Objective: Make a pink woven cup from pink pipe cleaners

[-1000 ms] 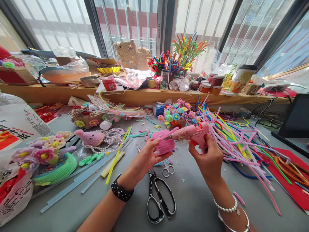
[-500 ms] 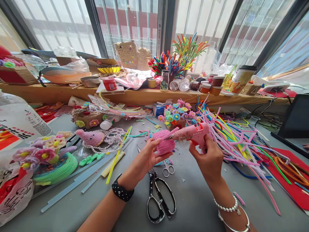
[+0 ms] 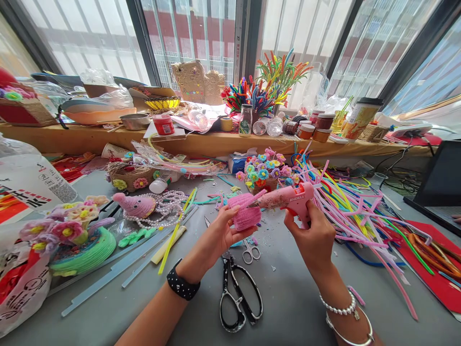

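My left hand (image 3: 225, 228) grips a pink fuzzy roll of coiled pipe cleaner (image 3: 247, 216) between thumb and fingers; a loose strand sticks up at its upper right. In my right hand (image 3: 317, 235) is a pink hot glue gun (image 3: 288, 198), fingers wrapped round its handle. The gun's nozzle points left and meets the roll's upper side; whether it touches cannot be made out. Below the hands lie large black-handled scissors (image 3: 232, 307) and small silver scissors (image 3: 250, 252) on the grey table.
Pink and coloured pipe cleaners (image 3: 355, 206) spread at the right. Clear glue sticks (image 3: 104, 281), a green flower piece (image 3: 86, 252), a crocheted pink figure (image 3: 139, 205) and pearl strands (image 3: 169, 206) lie left. A flower basket (image 3: 266, 173) stands behind. Another person's hand (image 3: 456, 219) shows far right.
My right hand and the glue gun have shifted slightly to the right, so the nozzle sits a little further right along the roll. My left hand holds the roll in the same place.
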`<state>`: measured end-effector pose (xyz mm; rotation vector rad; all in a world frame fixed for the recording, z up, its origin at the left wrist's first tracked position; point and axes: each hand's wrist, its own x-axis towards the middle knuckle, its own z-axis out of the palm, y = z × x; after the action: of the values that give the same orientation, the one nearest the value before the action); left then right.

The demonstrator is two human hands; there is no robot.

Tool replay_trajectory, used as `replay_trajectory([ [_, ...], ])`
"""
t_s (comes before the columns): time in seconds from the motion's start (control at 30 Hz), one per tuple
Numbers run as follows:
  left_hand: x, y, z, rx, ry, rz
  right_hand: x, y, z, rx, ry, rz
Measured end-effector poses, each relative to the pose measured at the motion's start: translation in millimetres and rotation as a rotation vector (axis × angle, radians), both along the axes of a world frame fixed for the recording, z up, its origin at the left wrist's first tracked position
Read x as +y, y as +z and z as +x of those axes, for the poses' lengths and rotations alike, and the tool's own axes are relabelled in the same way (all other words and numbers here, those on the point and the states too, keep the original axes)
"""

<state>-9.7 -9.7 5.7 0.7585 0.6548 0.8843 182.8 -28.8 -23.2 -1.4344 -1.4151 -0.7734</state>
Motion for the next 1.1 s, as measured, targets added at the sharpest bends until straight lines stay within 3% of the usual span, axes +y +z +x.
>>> replay_trajectory([
  [1.1,1.0,0.9,-0.9,0.009,0.024,-0.046,-1.3,0.0,7.4,0.019,-0.108,-0.011],
])
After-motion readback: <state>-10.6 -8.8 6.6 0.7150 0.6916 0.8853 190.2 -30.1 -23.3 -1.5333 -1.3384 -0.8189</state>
